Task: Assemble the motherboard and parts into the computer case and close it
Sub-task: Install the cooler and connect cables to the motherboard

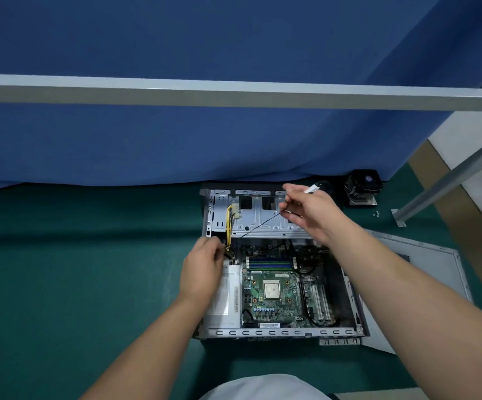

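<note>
Two bare hands work over an open computer case [280, 332] lying on its side on a green mat [75, 269], seen from the head camera. Inside the case, the motherboard [274, 290] sits flat in the middle, with its square silver CPU [272, 289] showing and blue memory slots [270, 264] just beyond it. A white power supply [225, 298] fills the left side of the case, touching the left wall.

At the far left corner, the left hand [203, 272] reaches down beside the power supply, its fingers curled toward a bundle of yellow and black wires [229, 226]; whether they actually grip the wires cannot be told, as the fingertips are hidden. The right hand [310, 210] is raised over the silver drive bay [262, 220] at the far end, with thumb and forefinger pinched together on a thin black cable [260, 225] that runs slanting down and left to the motherboard's far edge. A small white tag [313, 188] sticks out beyond those fingers.

Right of the case, the grey side panel [424, 272] lies flat on the mat, partly under the right forearm. Further off, near the blue cloth backdrop [205, 140], stands a black CPU cooler [362, 187], with a few small screws [376, 213] just beside it. A grey metal bar [234, 92] crosses the view above.
</note>
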